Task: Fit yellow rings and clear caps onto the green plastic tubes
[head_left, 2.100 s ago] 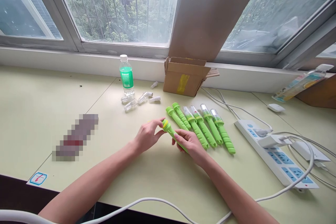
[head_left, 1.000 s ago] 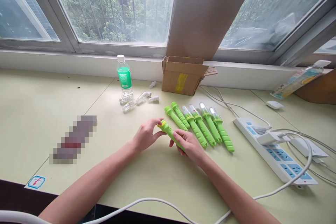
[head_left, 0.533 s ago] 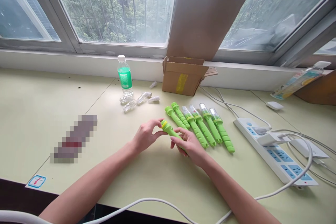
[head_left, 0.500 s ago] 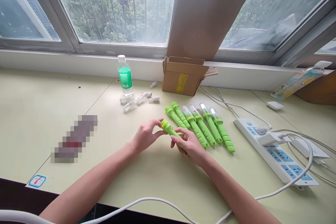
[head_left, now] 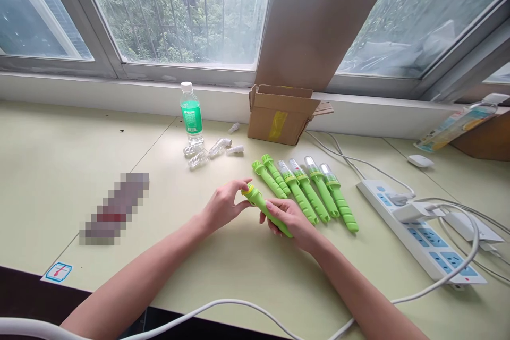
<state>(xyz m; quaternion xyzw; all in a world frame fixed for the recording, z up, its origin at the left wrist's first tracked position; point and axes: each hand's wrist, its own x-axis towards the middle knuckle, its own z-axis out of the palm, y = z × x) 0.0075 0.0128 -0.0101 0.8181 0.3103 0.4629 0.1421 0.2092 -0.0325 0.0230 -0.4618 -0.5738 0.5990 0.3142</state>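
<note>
A green plastic torch-like tube with a threaded end is held in front of me, tilted with that end up and to the left. My right hand is wrapped round its lower body. At the threaded end, the thumb and fingers of my left hand pinch a yellow ring. Just beyond my hands lie two uncapped green tubes, and to their right several like them with clear caps. Loose clear caps are grouped further back on the left.
A bottle with a green label stands behind the loose caps. An opened cardboard box is against the sill. To the right, a white power strip carries plugs and cables. A white cable crosses the table's front edge. A pixelated patch covers something at left.
My right hand has shifted its grip slightly on the green tube, showing more of its body. My left fingers stay at the threaded end. The view has moved a little.
</note>
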